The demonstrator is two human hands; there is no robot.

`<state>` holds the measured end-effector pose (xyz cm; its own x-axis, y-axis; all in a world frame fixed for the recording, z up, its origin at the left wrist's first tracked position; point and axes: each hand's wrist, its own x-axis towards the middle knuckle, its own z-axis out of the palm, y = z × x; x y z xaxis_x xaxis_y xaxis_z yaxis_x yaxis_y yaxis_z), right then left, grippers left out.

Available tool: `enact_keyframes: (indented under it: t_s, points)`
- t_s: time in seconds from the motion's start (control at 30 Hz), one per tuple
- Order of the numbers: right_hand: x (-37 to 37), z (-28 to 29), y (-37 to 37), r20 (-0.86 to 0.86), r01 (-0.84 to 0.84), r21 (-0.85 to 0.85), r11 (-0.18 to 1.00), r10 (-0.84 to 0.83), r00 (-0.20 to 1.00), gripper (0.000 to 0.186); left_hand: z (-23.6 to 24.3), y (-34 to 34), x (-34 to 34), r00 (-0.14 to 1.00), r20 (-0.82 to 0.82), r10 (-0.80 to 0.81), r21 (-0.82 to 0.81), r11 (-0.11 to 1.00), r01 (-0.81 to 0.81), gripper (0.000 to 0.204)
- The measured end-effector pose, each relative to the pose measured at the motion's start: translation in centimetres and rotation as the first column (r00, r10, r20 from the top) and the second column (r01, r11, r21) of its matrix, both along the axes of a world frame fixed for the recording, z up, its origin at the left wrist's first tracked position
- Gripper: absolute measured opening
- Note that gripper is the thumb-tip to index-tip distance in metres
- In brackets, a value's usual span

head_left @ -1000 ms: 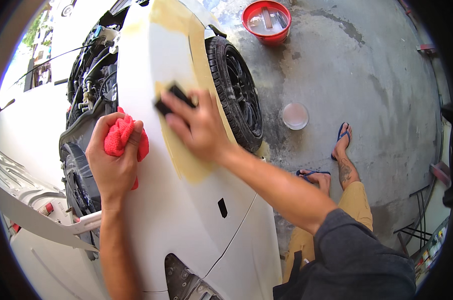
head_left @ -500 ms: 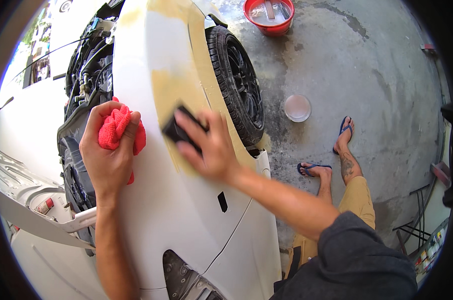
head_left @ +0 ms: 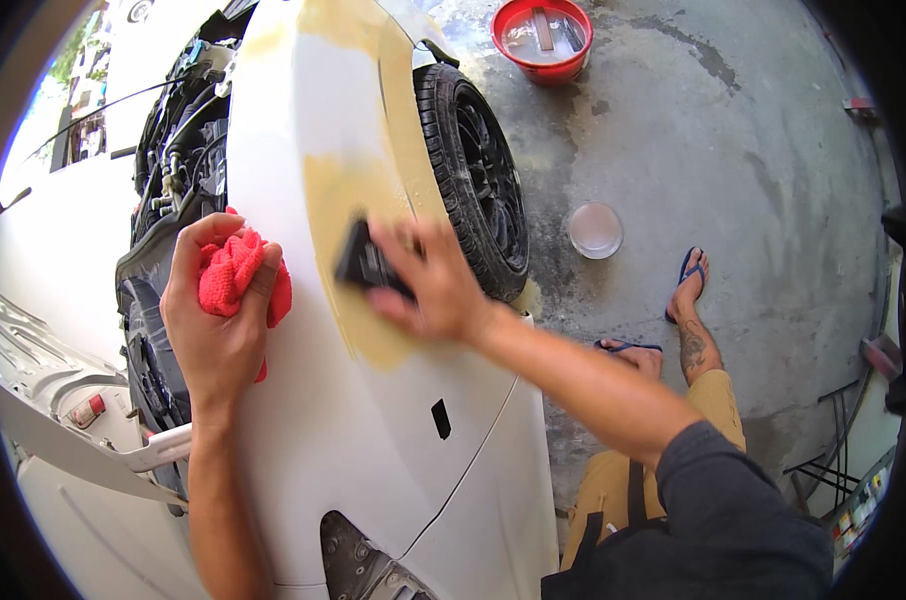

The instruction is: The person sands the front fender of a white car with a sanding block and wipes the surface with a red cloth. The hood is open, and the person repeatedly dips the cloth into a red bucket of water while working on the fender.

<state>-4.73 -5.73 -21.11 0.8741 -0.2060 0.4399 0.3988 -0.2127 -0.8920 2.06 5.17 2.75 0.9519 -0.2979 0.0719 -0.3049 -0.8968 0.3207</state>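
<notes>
A white car fender with yellowish filler patches lies under both hands. My right hand, smeared by motion, is closed round a black sanding block. The block rests against the lower filler patch, left of the wheel arch; its underside is hidden. My left hand is closed on a crumpled red cloth, above the fender's inner edge by the engine bay.
The black tyre and wheel stand right of the fender. On the concrete floor are a red bucket of water with bars in it and a round tub. The uncovered engine bay is to the left.
The sanding block has turned and shifted slightly right and down over the filler. My left hand keeps the cloth in about the same place. The whole view has shifted a little.
</notes>
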Motion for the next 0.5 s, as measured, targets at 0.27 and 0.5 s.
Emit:
enact_keyframes:
  t_s: [0.27, 0.5]
  points:
    - [-4.1, -0.9, -0.1, 0.142, -0.076, 0.096, 0.992, 0.062, 0.988, 0.055, 0.0, -0.2, 0.0, 1.0, -0.007, 0.016, 0.004, 1.0, -0.016, 0.035]
    - [5.6, -1.6, -1.7, -0.039, 0.126, -0.139, 0.982, -0.133, 0.99, 0.059, 0.1, -0.4, -0.2, 0.999, -0.039, 0.028, -0.018, 0.999, -0.029, 0.035]
